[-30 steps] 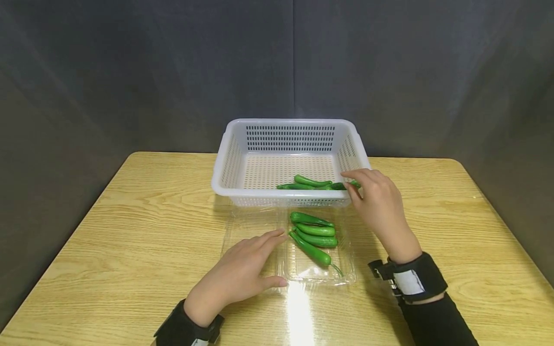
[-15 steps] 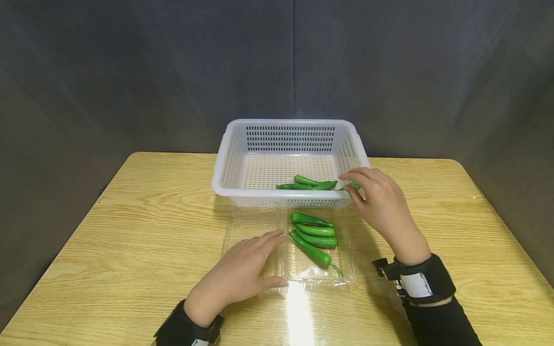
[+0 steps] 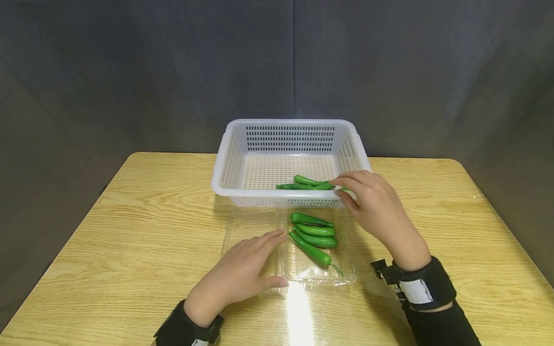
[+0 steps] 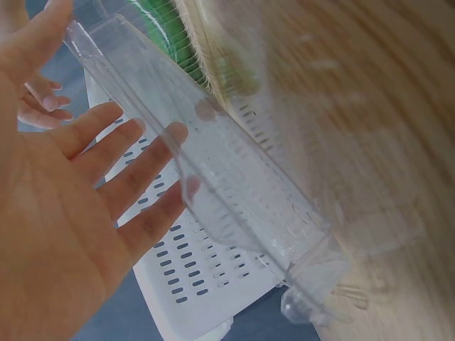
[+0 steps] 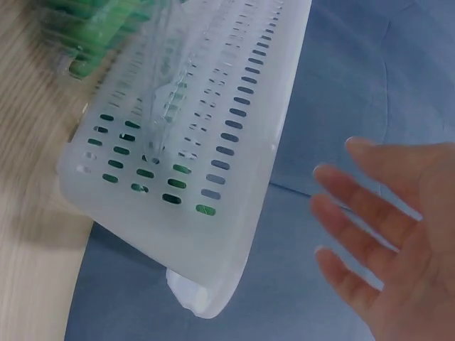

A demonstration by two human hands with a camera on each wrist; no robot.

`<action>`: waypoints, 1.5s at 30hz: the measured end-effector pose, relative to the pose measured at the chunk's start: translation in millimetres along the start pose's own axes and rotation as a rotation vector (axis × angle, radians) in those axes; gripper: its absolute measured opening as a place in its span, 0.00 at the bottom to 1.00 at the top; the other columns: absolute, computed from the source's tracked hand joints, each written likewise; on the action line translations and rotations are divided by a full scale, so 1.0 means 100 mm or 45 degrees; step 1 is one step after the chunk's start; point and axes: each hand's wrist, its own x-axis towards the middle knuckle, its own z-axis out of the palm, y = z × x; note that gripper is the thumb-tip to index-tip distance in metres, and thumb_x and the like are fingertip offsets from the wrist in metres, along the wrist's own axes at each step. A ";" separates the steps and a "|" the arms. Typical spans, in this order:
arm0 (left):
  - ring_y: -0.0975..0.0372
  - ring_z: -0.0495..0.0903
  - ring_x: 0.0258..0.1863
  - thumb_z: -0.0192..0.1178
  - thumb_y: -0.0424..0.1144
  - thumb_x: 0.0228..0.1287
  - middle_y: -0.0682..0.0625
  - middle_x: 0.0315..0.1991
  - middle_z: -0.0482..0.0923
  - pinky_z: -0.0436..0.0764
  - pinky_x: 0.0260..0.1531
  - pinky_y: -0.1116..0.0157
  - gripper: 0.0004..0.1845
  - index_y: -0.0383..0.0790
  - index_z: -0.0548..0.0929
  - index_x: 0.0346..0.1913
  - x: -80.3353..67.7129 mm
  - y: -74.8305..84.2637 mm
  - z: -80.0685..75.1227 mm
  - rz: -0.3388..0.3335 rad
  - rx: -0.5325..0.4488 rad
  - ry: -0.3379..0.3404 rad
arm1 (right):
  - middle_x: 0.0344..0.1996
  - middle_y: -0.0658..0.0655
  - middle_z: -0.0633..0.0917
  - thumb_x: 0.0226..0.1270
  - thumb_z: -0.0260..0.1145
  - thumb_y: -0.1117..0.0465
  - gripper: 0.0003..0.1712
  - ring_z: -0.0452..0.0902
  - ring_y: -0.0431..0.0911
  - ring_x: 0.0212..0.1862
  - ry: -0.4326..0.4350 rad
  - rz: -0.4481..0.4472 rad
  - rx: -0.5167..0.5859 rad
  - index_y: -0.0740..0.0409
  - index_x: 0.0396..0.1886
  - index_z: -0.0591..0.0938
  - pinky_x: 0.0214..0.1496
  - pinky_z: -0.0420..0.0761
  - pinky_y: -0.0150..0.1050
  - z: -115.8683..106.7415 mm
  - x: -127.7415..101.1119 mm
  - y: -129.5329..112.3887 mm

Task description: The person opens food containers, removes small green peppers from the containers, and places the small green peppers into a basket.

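Several green chili peppers (image 3: 309,180) lie in the near right part of a white perforated basket (image 3: 259,192). My right hand (image 3: 374,204) hovers over its near right corner, partly covering a pepper. In the right wrist view its spread, slightly bent fingers (image 5: 362,195) hold nothing. In front of the basket lies an opened clear plastic clamshell box (image 3: 311,277); several peppers (image 3: 314,241) sit side by side in its right half, the nearest with a long stem. My left hand (image 3: 240,271), fingers extended, rests at the box's left half; the left wrist view shows the fingers against its clear wall (image 4: 234,177).
A light wooden table (image 3: 130,240) carries everything, with a dark grey cloth wall (image 3: 173,72) behind it. The basket's raised rim stands between the box and the basket's peppers. Both wrists wear black bands (image 3: 421,283).
My right hand drew back slightly from a dark pepper at its fingertips, then shifted a little left and lower over the basket. The left hand and the box have stayed still.
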 end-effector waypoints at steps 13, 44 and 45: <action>0.56 0.63 0.71 0.66 0.61 0.59 0.52 0.76 0.58 0.66 0.67 0.50 0.46 0.46 0.62 0.76 0.00 0.00 -0.01 0.002 -0.006 0.001 | 0.40 0.52 0.88 0.63 0.71 0.67 0.13 0.82 0.46 0.43 -0.330 0.166 0.253 0.55 0.47 0.88 0.41 0.82 0.45 -0.05 0.00 -0.12; 0.56 0.63 0.71 0.65 0.61 0.60 0.52 0.76 0.58 0.66 0.67 0.49 0.46 0.47 0.62 0.76 0.00 0.00 0.00 -0.003 -0.019 -0.012 | 0.41 0.52 0.88 0.55 0.76 0.70 0.14 0.84 0.47 0.45 -0.664 0.162 0.274 0.59 0.43 0.88 0.50 0.83 0.45 0.17 -0.05 -0.19; 0.56 0.63 0.71 0.65 0.61 0.60 0.52 0.76 0.58 0.66 0.67 0.49 0.46 0.47 0.62 0.76 0.00 0.00 0.00 -0.003 -0.016 -0.012 | 0.40 0.53 0.88 0.55 0.76 0.71 0.14 0.84 0.47 0.45 -0.667 0.152 0.267 0.60 0.43 0.88 0.49 0.83 0.45 0.18 -0.05 -0.19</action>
